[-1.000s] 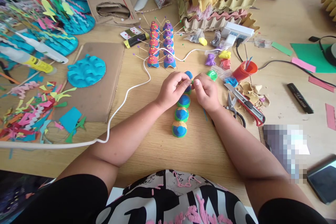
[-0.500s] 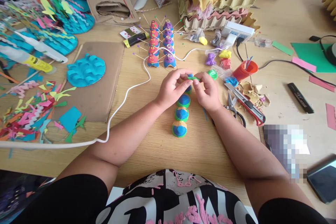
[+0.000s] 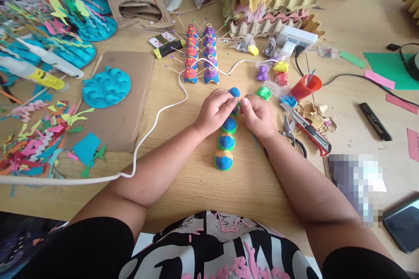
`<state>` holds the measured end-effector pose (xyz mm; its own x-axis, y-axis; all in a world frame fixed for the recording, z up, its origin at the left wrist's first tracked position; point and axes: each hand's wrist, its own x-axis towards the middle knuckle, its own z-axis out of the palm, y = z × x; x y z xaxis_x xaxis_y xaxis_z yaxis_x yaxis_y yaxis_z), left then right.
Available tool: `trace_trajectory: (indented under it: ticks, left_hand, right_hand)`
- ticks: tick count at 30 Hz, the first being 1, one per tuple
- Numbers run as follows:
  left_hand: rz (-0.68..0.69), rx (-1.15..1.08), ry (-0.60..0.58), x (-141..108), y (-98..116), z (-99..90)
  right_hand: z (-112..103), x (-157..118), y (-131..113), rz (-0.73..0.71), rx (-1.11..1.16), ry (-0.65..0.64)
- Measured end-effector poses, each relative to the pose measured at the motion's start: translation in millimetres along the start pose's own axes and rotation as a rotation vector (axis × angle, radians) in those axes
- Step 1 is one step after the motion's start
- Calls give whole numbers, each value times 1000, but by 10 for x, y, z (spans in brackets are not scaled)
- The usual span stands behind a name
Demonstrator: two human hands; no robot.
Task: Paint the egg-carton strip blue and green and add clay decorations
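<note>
- The left hand [image 3: 218, 112] and right hand [image 3: 258, 115] face each other at 9 and 3 o'clock, thumbs and fingers pinched narrow on a scrap of green clay [image 3: 238, 103], mostly hidden.
- That clay looks soft, light and easily torn; a gentle fingertip pinch at each end should suit it.
- Below, the row of blue cups [image 3: 228, 125] runs between the hands toward 6 o'clock; it seems light and crushable, best steadied low by the green rims.
- A bright green bag [image 3: 264, 92] lies near, at 2 o'clock.
- Scissors [image 3: 289, 133] lie at 4.
</note>
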<state>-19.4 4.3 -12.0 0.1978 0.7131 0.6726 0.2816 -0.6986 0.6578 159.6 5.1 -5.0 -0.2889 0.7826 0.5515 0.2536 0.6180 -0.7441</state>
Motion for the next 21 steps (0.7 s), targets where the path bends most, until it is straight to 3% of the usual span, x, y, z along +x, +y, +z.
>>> trace_trajectory:
  ticks: [10, 21]
  left_hand:
    - [-11, 8, 35, -49, -110, 15]
    - [-10, 38, -6, 4, -18, -15]
  right_hand:
    - [17, -21, 58, 6, -86, 122]
    - [7, -8, 22, -6, -35, 40]
